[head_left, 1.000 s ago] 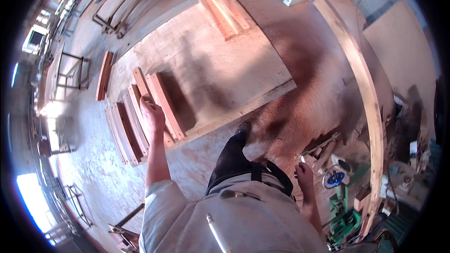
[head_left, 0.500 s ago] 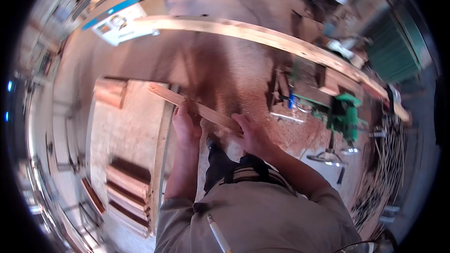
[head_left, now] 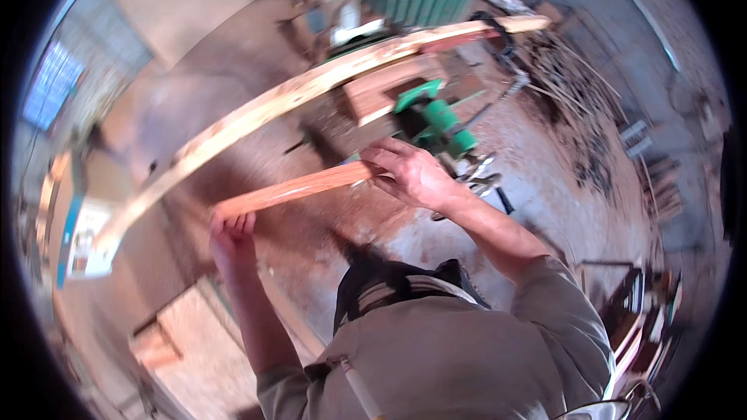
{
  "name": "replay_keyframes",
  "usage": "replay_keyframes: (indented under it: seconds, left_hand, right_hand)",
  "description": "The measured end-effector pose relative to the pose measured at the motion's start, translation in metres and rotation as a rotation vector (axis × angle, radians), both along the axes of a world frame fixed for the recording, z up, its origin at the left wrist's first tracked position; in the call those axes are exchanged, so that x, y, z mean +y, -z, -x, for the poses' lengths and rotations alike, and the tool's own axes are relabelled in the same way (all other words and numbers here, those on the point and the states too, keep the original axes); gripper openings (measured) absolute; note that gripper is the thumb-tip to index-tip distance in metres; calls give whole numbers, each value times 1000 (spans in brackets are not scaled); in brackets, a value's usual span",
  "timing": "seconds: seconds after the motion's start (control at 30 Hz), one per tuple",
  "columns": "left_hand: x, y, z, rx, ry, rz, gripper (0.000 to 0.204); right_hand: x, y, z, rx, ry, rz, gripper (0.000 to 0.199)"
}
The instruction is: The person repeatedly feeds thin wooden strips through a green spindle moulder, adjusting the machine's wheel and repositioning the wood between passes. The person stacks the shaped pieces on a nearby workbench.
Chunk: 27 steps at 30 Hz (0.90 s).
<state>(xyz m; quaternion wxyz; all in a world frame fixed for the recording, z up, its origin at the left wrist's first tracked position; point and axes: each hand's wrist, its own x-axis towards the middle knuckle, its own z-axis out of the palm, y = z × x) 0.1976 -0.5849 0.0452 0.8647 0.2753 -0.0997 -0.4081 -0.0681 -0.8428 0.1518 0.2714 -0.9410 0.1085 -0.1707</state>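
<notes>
A short reddish wooden strip point(head_left: 294, 189) is held up in front of me, its right end a little higher than its left. My left hand point(head_left: 235, 239) grips the left end from below, fingers curled against the wood. At the other end my right hand point(head_left: 408, 173) is closed on the strip, fingers over its top and the palm turned up to the light. Just beyond the right hand stands a green machine part point(head_left: 442, 120), apart from the strip.
A long pale beam point(head_left: 289, 99) spans the area ahead, near a white-and-blue box point(head_left: 92, 245) at left. A wooden tabletop point(head_left: 206, 334) with a block point(head_left: 156, 348) lies lower left. Thin sticks point(head_left: 572, 101) are heaped at right; sawdust covers the floor.
My view has swung to the right, away from the tabletop toward the green machine. Both hands still hold the strip, now raised farther out, with the hands wider apart at its ends.
</notes>
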Motion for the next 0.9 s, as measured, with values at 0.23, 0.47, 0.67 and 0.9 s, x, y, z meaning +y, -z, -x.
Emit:
replay_keyframes:
  seconds: [0.23,0.47,0.67,0.9]
  left_hand:
    - [-74,-7,-33,80,-261,-191,36]
    - [-177,24,-61,124,-262,-284,34]
    - [-235,35,-37,125,-372,-442,35]
    - [-249,62,-28,44,-352,-514,34]
  right_hand:
    - [-53,-15,61,-110,451,-165,28]
    - [-77,6,114,-116,657,-362,22]
    - [-120,17,153,-175,688,-386,19]
    - [-158,42,182,-117,736,-454,19]
